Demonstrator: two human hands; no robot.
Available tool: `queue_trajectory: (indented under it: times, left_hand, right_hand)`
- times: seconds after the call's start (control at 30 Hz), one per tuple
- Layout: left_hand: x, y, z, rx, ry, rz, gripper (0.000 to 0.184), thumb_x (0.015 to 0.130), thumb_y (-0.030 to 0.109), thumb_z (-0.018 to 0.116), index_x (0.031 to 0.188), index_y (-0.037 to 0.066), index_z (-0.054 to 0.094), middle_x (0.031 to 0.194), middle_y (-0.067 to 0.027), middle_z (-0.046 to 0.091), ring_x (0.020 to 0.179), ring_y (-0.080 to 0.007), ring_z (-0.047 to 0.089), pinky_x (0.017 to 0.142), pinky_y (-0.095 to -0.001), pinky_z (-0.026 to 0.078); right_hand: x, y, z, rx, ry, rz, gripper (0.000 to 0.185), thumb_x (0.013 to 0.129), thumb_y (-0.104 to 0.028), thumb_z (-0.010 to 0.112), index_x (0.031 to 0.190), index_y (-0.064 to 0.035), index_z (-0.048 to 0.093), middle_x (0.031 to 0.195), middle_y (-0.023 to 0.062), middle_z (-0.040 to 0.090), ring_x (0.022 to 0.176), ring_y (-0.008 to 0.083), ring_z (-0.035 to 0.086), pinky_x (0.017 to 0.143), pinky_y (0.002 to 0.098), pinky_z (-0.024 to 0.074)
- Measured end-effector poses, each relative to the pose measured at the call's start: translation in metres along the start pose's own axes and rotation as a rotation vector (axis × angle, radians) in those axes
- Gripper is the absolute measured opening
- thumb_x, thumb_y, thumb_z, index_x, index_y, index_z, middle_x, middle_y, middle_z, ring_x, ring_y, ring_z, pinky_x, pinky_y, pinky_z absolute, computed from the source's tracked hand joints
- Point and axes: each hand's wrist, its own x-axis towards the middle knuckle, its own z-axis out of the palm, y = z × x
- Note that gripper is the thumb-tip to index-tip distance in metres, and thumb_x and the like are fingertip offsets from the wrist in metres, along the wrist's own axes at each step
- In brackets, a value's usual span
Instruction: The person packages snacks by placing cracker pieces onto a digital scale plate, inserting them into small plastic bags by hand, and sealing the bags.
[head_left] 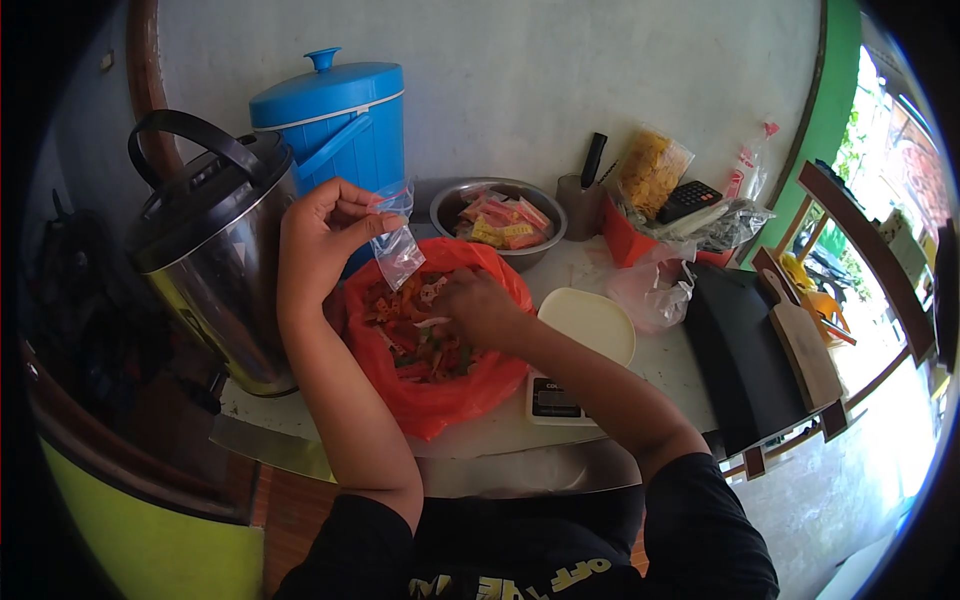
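Observation:
My left hand (345, 222) is closed in a pinch on a small clear plastic bag (399, 255), which hangs down over the near side of the blue jug. Below it, a red plastic bag (430, 408) lies wide open, filled with mixed orange, red and green pieces (400, 345) that look like small snacks or sachets. Inside this bag is my right hand (482, 310), its fingers curled down among the pieces and the tips hidden. To its right stands a white kitchen scale (585, 330) with a square plate, partly covered by my right forearm.
Behind the red bag is a metal bowl (548, 250) of pink and yellow packets (505, 222). A steel canister (215, 270) and blue jug (345, 115) stand at left. At right are a red basket (625, 235), a clear bag (655, 295) and a black box (735, 360).

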Motion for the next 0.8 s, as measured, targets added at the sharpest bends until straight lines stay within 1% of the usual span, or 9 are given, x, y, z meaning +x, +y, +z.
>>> queue_trajectory:
  times: [0.03, 0.13, 0.23, 0.3, 0.4, 0.5, 0.6, 0.7, 0.8]
  left_hand:
    - [0.0, -0.001, 0.001, -0.004, -0.001, 0.0, 0.024, 0.073, 0.007, 0.081, 0.087, -0.001, 0.062, 0.077, -0.0064, 0.067, 0.073, -0.0088, 0.061, 0.071, -0.0229, 0.048]
    - [0.001, 0.0, 0.003, 0.023, 0.013, 0.033, 0.023, 0.074, 0.007, 0.08, 0.085, -0.002, 0.062, 0.075, -0.0087, 0.069, 0.071, -0.0094, 0.063, 0.067, -0.0231, 0.048]
    - [0.001, 0.0, 0.004, 0.055, 0.022, 0.03, 0.023, 0.073, 0.008, 0.081, 0.085, -0.001, 0.063, 0.075, -0.0085, 0.069, 0.071, -0.0095, 0.063, 0.067, -0.0233, 0.048]
    - [0.0, 0.003, 0.006, 0.06, 0.009, 0.013, 0.023, 0.074, 0.007, 0.08, 0.086, -0.001, 0.062, 0.076, -0.0067, 0.068, 0.072, -0.0089, 0.062, 0.07, -0.0232, 0.048]
    - [0.001, 0.003, 0.01, 0.093, 0.0, 0.006, 0.023, 0.074, 0.007, 0.08, 0.087, 0.0, 0.062, 0.077, -0.0059, 0.068, 0.073, -0.0087, 0.062, 0.071, -0.0233, 0.048]
    - [0.002, 0.005, 0.014, 0.131, -0.003, 0.011, 0.023, 0.074, 0.007, 0.08, 0.087, 0.0, 0.062, 0.077, -0.0057, 0.067, 0.073, -0.0085, 0.062, 0.071, -0.0232, 0.048]
    - [0.0, 0.007, 0.014, 0.15, 0.001, 0.019, 0.023, 0.075, 0.007, 0.079, 0.087, 0.0, 0.062, 0.076, -0.0053, 0.067, 0.073, -0.0083, 0.061, 0.071, -0.0231, 0.048]
    - [-0.001, 0.01, 0.013, 0.147, 0.007, 0.021, 0.023, 0.075, 0.007, 0.079, 0.087, 0.0, 0.062, 0.076, -0.0051, 0.066, 0.073, -0.0082, 0.061, 0.071, -0.023, 0.047]
    - [-0.001, 0.009, 0.013, 0.133, 0.007, 0.02, 0.023, 0.075, 0.008, 0.08, 0.088, 0.0, 0.062, 0.076, -0.0052, 0.066, 0.074, -0.0083, 0.061, 0.072, -0.0232, 0.047]
  right_hand:
    - [-0.003, 0.008, -0.009, 0.124, -0.01, 0.031, 0.022, 0.078, -0.032, 0.071, 0.096, -0.019, 0.073, 0.095, 0.0035, 0.067, 0.096, 0.0225, 0.058, 0.086, 0.0377, 0.0463]
    - [-0.017, 0.015, -0.053, 0.577, 0.099, 0.156, 0.03, 0.075, -0.03, 0.076, 0.1, -0.0142, 0.072, 0.088, 0.0088, 0.069, 0.083, 0.0246, 0.063, 0.077, 0.0356, 0.0493]
    - [-0.046, 0.03, -0.094, 0.43, 0.098, 0.51, 0.032, 0.077, -0.031, 0.075, 0.101, -0.0111, 0.072, 0.087, 0.0111, 0.069, 0.079, 0.028, 0.065, 0.072, 0.0365, 0.0505]
    - [-0.069, 0.047, -0.115, 0.372, 0.06, 0.539, 0.032, 0.076, -0.033, 0.075, 0.099, -0.0113, 0.073, 0.087, 0.0112, 0.07, 0.083, 0.0283, 0.066, 0.075, 0.0368, 0.0509]
    - [-0.095, 0.063, -0.13, 0.174, -0.164, 0.688, 0.035, 0.073, -0.035, 0.075, 0.1, -0.0115, 0.073, 0.089, 0.0114, 0.07, 0.085, 0.0277, 0.067, 0.077, 0.0382, 0.0516]
    - [-0.099, 0.061, -0.144, 0.071, -0.329, 0.75, 0.038, 0.071, -0.036, 0.076, 0.101, -0.0131, 0.073, 0.091, 0.0106, 0.07, 0.088, 0.027, 0.066, 0.079, 0.0393, 0.0517]
    - [-0.106, 0.074, -0.13, 0.067, -0.357, 0.701, 0.039, 0.07, -0.038, 0.077, 0.101, -0.0142, 0.073, 0.092, 0.0094, 0.07, 0.092, 0.0266, 0.066, 0.08, 0.0384, 0.0512]
    - [-0.109, 0.083, -0.123, 0.108, -0.375, 0.712, 0.041, 0.069, -0.04, 0.077, 0.101, -0.0147, 0.074, 0.094, 0.0087, 0.069, 0.095, 0.026, 0.065, 0.081, 0.0375, 0.0509]
    - [-0.11, 0.083, -0.123, 0.099, -0.426, 0.682, 0.043, 0.067, -0.04, 0.077, 0.102, -0.0148, 0.073, 0.095, 0.0079, 0.069, 0.095, 0.025, 0.065, 0.081, 0.0373, 0.051]
